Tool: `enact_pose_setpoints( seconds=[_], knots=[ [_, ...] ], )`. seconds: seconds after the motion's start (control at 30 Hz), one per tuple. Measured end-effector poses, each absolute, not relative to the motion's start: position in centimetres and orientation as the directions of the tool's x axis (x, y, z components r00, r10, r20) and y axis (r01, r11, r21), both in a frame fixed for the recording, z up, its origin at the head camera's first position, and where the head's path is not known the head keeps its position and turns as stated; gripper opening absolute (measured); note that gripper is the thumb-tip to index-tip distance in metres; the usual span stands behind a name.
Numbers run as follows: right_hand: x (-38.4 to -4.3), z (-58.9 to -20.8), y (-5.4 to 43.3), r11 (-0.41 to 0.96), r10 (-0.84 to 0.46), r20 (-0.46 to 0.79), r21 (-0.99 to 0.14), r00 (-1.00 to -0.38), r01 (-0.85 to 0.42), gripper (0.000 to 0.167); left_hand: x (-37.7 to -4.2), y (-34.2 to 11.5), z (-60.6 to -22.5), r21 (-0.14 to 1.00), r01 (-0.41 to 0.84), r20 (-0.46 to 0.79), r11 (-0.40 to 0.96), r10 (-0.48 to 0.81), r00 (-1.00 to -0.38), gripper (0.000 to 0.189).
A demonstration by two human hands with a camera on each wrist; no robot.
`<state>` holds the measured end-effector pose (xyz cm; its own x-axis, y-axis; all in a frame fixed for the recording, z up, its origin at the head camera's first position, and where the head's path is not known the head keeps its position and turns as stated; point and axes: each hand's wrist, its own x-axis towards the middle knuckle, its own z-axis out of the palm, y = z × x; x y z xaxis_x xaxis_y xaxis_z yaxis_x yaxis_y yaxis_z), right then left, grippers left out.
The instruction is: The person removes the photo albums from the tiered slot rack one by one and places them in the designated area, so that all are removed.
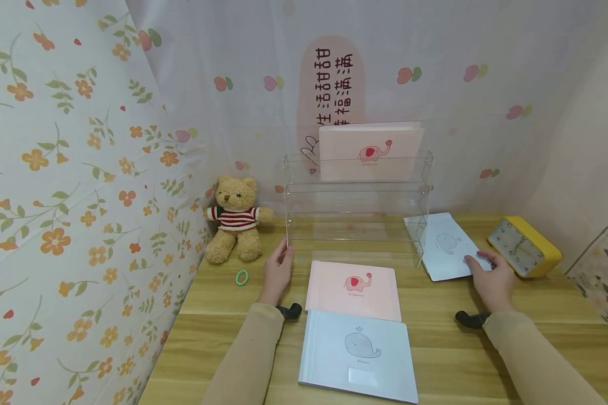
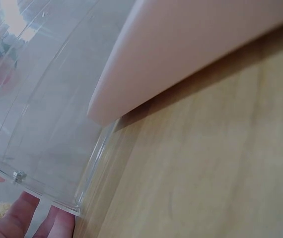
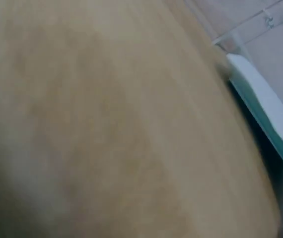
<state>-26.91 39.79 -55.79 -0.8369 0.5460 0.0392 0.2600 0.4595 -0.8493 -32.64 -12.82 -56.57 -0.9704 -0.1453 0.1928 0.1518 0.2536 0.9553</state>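
At the lower left end of a clear acrylic tiered rack (image 1: 354, 185), my left hand (image 1: 277, 273) grips the side panel, its fingers (image 2: 18, 210) showing beyond the panel in the left wrist view. My right hand (image 1: 494, 281) pinches the right edge of a light blue whale-print book (image 1: 443, 242). That book reaches past the rack's right end and is tilted up off the tabletop in the right wrist view. A pink elephant-print book (image 1: 370, 152) stands on the rack's top tier. Another pink elephant book (image 1: 352, 287) lies before the rack, beside a blue whale book (image 1: 360, 354).
A yellow clock (image 1: 527, 247) stands just right of my right hand. To the rack's left sits a teddy bear (image 1: 235, 219) in a striped top, with a green ring (image 1: 241, 277) in front of it. Printed curtains (image 1: 253, 107) close off the back and left.
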Motion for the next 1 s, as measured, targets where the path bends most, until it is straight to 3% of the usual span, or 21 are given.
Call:
enact_pose_setpoints(
  seconds=[0.6, 1.0],
  knots=[
    [-26.21, -56.75, 39.94, 0.596, 0.515, 0.135, -0.766, -0.847, 0.24, 0.059, -32.77, -12.77, -56.58, 0.955, 0.162, 0.197, 0.249, -0.123, -0.973, 0.051],
    [-26.54, -56.5, 39.37, 0.634, 0.489, 0.114, -0.727, -0.865, 0.264, 0.06, -32.49, -12.89, -56.6, 0.958, 0.147, 0.182, 0.248, -0.127, -0.975, 0.051]
  ],
)
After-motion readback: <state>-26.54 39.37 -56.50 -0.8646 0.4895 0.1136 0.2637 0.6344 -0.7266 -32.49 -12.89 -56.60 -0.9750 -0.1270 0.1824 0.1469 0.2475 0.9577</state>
